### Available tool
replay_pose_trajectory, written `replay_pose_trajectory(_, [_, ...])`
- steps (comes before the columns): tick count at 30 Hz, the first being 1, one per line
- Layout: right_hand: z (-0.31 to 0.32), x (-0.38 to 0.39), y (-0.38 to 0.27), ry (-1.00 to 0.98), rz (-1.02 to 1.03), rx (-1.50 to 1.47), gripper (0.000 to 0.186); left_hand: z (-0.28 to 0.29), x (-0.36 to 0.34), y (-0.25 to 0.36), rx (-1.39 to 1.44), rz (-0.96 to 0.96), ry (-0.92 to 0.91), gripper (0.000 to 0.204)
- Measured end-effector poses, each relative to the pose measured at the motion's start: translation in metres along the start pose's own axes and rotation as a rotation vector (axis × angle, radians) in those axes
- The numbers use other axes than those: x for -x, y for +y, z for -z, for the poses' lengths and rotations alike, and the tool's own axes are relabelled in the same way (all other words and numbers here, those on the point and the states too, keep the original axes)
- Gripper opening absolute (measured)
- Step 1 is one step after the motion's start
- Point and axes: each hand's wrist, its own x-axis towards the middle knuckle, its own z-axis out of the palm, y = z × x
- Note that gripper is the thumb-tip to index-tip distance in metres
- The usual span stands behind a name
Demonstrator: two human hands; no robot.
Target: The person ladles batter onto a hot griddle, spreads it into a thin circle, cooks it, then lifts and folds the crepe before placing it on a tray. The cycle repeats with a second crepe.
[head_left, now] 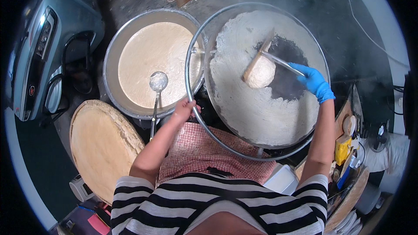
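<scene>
In our blue-gloved right hand [312, 81] we clench the handle [284, 64] of 1 wooden spreader [256, 62], set against a pale dough lump [262, 74] on the griddle [291, 85], while our left hand [184, 109] grasps the metal ring [187, 76].

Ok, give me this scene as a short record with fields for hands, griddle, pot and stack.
Left hand: bare, gripping silver metal ring
Right hand: blue-gloved, holding T-shaped spreader with wooden blade and metal handle
Large round griddle: pale coating, dark patch; cream-coloured lump against blade
Large round metal pot: cream-coloured batter, metal ladle resting in it
Stack of thin, tan round sheets: at person's left
</scene>
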Motion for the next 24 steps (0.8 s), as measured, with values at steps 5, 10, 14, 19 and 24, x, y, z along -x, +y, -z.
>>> replay_pose_trajectory(5, [-0.05,0.009,-0.036,0.272,0.033,0.064,0.041,0.004,-0.027,0.038,0.202,-0.187,0.134,0.027])
replay_pose_trajectory(10, [-0.046,0.051,-0.041,0.187,-0.226,0.277,0.045,0.005,-0.002,0.007,-0.003,-0.058,0.191,0.033])
replay_pose_trajectory(14, [-0.045,0.049,-0.041,0.328,-0.247,0.279,0.045,-0.016,0.009,-0.017,0.191,-0.015,0.153,0.039])
replay_pose_trajectory(19, [-0.071,0.056,-0.041,0.379,-0.229,0.151,0.046,-0.031,0.024,-0.035,0.148,-0.073,0.174,0.032])
replay_pose_trajectory(24, [-0.073,0.074,-0.035,0.319,-0.22,0.197,0.046,-0.036,0.046,-0.065,0.273,-0.044,0.067,0.029])
